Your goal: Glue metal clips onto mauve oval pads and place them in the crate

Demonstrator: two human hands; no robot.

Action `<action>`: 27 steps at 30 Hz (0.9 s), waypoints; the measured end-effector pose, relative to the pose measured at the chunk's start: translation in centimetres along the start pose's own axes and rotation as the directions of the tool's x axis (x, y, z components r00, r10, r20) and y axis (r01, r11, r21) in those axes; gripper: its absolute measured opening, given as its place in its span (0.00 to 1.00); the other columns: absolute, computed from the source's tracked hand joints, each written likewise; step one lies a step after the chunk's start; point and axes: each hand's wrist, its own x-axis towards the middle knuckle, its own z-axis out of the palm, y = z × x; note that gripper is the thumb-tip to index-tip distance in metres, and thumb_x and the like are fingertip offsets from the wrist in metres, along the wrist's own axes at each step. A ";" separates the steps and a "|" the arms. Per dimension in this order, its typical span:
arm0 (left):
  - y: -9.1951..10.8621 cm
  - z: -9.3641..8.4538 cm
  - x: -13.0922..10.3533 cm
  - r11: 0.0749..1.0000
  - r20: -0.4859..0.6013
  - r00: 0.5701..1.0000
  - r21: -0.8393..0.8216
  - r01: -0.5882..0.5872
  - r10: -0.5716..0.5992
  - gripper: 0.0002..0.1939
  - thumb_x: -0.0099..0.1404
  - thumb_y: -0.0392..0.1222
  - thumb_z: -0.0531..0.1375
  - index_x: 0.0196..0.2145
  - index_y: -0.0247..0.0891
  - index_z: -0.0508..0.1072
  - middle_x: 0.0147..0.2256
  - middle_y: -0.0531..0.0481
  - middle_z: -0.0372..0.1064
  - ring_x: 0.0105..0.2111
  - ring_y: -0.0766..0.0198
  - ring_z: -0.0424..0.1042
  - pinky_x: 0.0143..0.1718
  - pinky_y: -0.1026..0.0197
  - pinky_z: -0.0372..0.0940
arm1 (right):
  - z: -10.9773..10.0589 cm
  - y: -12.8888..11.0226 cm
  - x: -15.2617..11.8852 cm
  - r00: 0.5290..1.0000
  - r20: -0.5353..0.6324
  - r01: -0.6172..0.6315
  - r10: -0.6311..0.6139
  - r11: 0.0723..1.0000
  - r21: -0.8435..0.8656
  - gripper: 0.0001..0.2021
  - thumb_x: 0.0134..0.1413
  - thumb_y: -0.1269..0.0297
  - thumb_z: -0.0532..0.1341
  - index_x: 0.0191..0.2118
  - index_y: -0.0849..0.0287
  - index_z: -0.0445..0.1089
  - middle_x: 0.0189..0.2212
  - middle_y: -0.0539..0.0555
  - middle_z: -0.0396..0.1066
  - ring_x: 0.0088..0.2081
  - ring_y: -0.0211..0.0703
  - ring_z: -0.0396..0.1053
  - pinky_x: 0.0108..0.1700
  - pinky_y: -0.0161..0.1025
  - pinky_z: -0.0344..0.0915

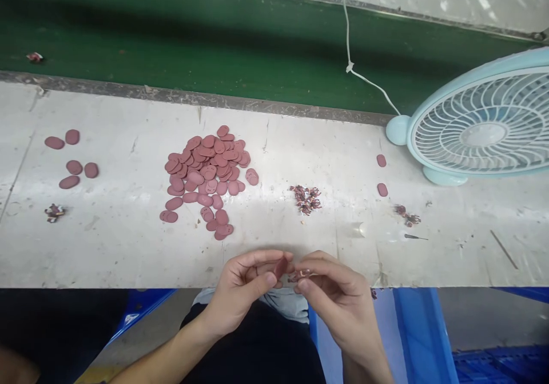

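My left hand (244,284) pinches a reddish-brown oval disc (281,268) between thumb and fingers at the table's front edge. Close beside it, my right hand (337,286) grips a small brown-and-white figurine (299,275) in its fingertips. The two pieces are very near each other; whether they touch I cannot tell. Beyond my left hand lies a large heap of the same oval discs (210,163), some showing small holes. A little cluster of similar brown figurines (306,199) rests on the table ahead of my right hand.
A light blue fan (484,135) stands at the right, its white cable (348,35) crossing the green belt (266,58). Near it lie two discs (382,189), figurines (407,216) and a thin dark tool (415,237). Several discs (74,167) lie left. A blue bin (422,332) sits below.
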 end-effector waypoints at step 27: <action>-0.4 0.9 0.2 0.996 -0.108 0.993 0.074 -0.043 0.051 0.04 0.62 0.36 0.69 0.29 0.39 0.83 0.45 0.45 0.81 0.43 0.57 0.79 0.44 0.59 0.73 | 0.3 -0.4 0.6 0.999 0.001 -0.041 0.041 0.996 -0.074 0.10 0.60 0.67 0.67 0.46 0.46 0.80 0.41 0.52 0.78 0.38 0.43 0.76 0.37 0.39 0.76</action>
